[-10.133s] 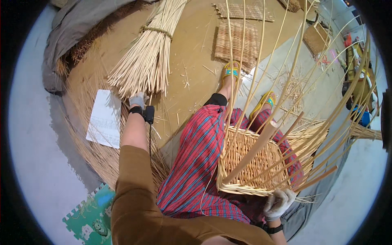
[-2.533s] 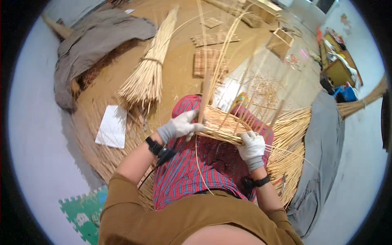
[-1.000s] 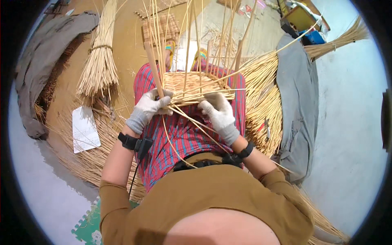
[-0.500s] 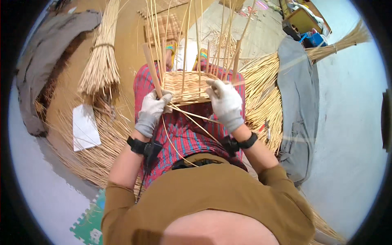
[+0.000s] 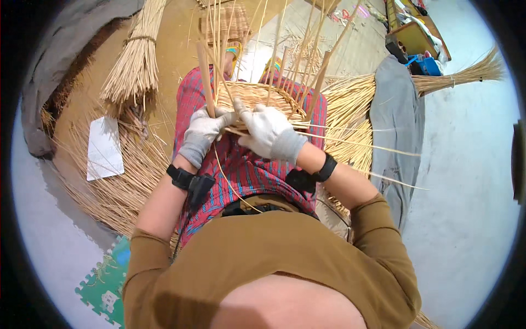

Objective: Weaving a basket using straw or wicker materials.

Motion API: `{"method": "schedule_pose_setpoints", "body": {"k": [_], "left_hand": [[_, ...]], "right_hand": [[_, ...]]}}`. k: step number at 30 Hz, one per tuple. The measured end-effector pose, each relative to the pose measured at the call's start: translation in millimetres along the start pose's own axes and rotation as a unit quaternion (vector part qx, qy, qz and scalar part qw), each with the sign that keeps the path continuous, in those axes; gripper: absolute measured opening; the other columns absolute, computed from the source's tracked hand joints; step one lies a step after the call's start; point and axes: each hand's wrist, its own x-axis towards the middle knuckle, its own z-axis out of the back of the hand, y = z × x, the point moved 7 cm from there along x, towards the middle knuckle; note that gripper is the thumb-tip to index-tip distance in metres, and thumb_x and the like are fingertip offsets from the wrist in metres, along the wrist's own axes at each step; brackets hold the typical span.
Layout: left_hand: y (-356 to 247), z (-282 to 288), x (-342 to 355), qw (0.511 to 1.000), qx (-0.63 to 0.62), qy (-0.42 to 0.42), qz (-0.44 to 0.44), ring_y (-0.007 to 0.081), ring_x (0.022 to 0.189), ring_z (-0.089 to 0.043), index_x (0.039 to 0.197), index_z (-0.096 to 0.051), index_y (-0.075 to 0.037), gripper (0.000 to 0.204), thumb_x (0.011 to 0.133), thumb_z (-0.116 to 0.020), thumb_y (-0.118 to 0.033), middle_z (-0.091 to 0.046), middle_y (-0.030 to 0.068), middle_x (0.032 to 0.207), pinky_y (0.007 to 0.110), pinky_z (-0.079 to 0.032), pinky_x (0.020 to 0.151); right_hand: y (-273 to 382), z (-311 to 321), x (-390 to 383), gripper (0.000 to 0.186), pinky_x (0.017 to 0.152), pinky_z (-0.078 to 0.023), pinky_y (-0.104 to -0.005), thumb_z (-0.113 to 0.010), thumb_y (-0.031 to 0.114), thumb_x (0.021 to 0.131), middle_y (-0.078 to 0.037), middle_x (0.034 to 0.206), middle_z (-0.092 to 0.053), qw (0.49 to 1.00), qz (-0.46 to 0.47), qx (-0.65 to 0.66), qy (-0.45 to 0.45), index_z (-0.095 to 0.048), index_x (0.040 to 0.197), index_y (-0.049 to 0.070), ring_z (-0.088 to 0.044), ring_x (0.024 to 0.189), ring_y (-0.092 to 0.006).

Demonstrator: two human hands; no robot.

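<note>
A partly woven wicker basket (image 5: 257, 94) rests on my lap, with thin upright stakes and thicker corner posts rising from it. My left hand (image 5: 205, 131), in a white glove, is closed around its near left corner, beside a thick corner post (image 5: 205, 77). Right beside it, my gloved right hand (image 5: 269, 130) lies against the near wall, its fingertips closed at a thin wicker rod (image 5: 226, 88). The exact grip is partly hidden. Loose weaving rods (image 5: 364, 143) stick out to the right from under that hand. Another strand (image 5: 227, 181) hangs down over my lap.
A tied wicker bundle (image 5: 134, 66) lies at the far left, near a white board (image 5: 105, 149) on loose rods. More rods (image 5: 350, 104) and a grey cloth (image 5: 397, 109) lie on the right. Farther off are a blue container (image 5: 426, 66) and a woven piece (image 5: 224, 24).
My right hand has moved left from the basket's right side to beside my left hand. The loose rods now point right instead of lying across my lap. The basket's opening shows more.
</note>
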Motion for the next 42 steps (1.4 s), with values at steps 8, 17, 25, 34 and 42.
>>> {"method": "schedule_pose_setpoints", "body": {"k": [8, 17, 25, 34, 42], "left_hand": [[5.9, 8.8, 13.5, 0.987, 0.054, -0.131, -0.074, 0.0154, 0.071, -0.064, 0.09, -0.068, 0.0, 0.056, 0.072, -0.096, -0.045, -0.071, 0.0073, 0.08, 0.033, -0.054, 0.067], [8.0, 13.4, 6.4, 0.966, 0.126, -0.181, -0.135, 0.0157, 0.068, -0.062, 0.086, -0.065, -0.002, 0.058, 0.073, -0.092, -0.052, -0.068, 0.006, 0.076, 0.033, -0.053, 0.066], [3.8, 10.9, -4.1, 0.944, 0.152, -0.254, -0.147, 0.016, 0.064, -0.059, 0.08, -0.064, -0.004, 0.053, 0.076, -0.091, -0.05, -0.066, 0.0053, 0.071, 0.035, -0.051, 0.064], [8.8, 23.1, 4.9, 0.958, 0.117, -0.23, -0.126, 0.0093, 0.065, -0.054, 0.078, -0.06, -0.008, 0.047, 0.08, -0.091, -0.044, -0.063, -0.0006, 0.071, 0.028, -0.048, 0.061], [8.1, 23.6, 12.5, 0.958, 0.138, -0.232, -0.094, 0.011, 0.063, -0.053, 0.078, -0.061, -0.008, 0.056, 0.074, -0.092, -0.054, -0.06, -0.0001, 0.067, 0.031, -0.047, 0.059]], "right_hand": [[-35.4, 40.3, 0.2, 0.031, 0.076, -0.05, -0.0482, -0.081, 0.032, 0.076, -0.011, 0.081, -0.068, 0.971, -0.006, -0.017, -0.237, -0.074, 0.101, 0.015, -0.066, 0.085, -0.0348], [-109.6, -6.9, -38.1, 0.023, 0.078, -0.055, -0.0374, -0.081, 0.019, 0.088, -0.016, 0.1, -0.073, 0.741, -0.226, 0.532, -0.343, -0.067, 0.1, 0.006, -0.069, 0.088, -0.0281], [-33.8, 42.7, 99.1, 0.081, 0.111, -0.044, -0.0442, -0.058, -0.01, 0.084, -0.03, 0.142, -0.051, 0.888, -0.052, 0.367, -0.271, -0.041, 0.158, 0.016, -0.048, 0.136, -0.0455], [-61.8, 27.0, -37.2, 0.031, 0.085, -0.052, -0.0414, -0.078, 0.013, 0.084, -0.009, 0.093, -0.072, 0.941, -0.16, 0.082, -0.287, -0.075, 0.115, 0.013, -0.066, 0.089, -0.0295], [-26.8, 13.7, 11.5, 0.018, 0.077, -0.052, -0.0461, -0.074, 0.027, 0.088, -0.01, 0.085, -0.069, 0.96, -0.021, -0.052, -0.273, -0.071, 0.093, 0.01, -0.065, 0.086, -0.034]]}}
